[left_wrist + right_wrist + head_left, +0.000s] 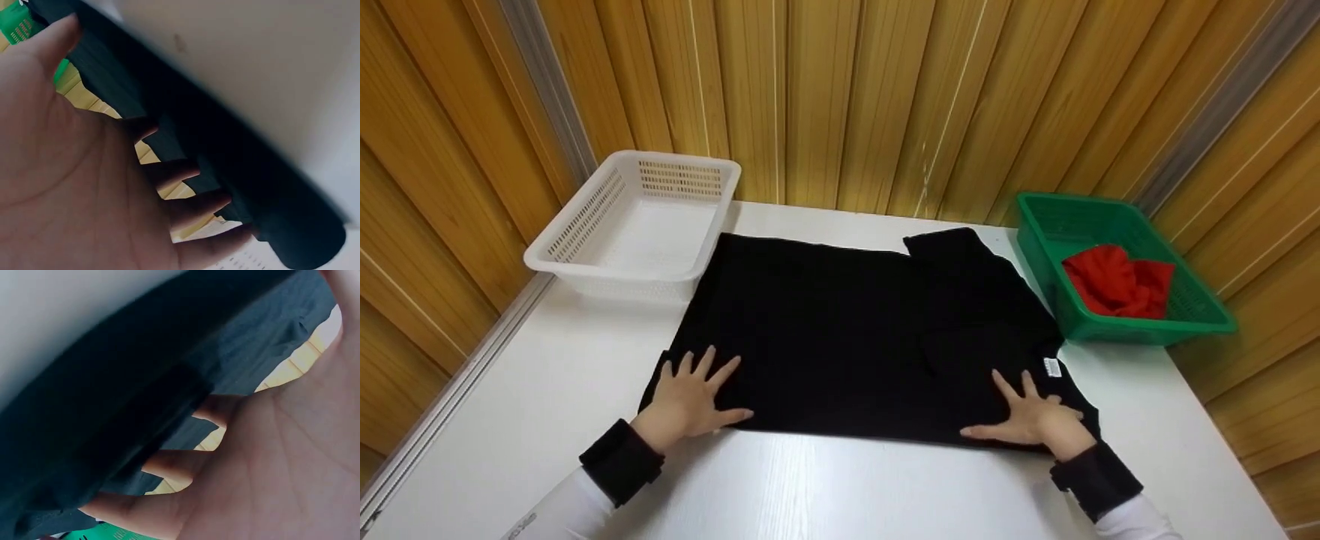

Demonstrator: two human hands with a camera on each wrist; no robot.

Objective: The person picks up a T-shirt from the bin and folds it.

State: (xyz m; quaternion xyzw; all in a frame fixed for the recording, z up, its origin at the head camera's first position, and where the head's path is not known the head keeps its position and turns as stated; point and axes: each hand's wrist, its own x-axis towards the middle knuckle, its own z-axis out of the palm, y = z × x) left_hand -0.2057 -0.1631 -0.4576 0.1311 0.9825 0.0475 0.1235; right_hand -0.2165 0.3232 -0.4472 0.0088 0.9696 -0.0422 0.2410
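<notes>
A black T-shirt (pixel 825 337) lies spread on the white table, its collar end with a small white label (pixel 1052 367) toward the right. One sleeve (pixel 952 251) sticks out at the far right. My left hand (pixel 690 397), fingers spread and straight, rests on the shirt's near left corner. Near the collar, my right hand (pixel 1035 420) lies on the near right part with its fingers spread. In the left wrist view, the straight fingers (pixel 185 169) reach onto the dark cloth. Fingertips also meet the fabric (pixel 135 405) in the right wrist view.
At the back left stands a white basket (pixel 709 247), close to the shirt's far left corner. A green basket (pixel 1117 330) holding a red cloth (pixel 1117 281) is at the back right. Wood-patterned panels (pixel 847 105) enclose the table (pixel 810 487) behind and at both sides.
</notes>
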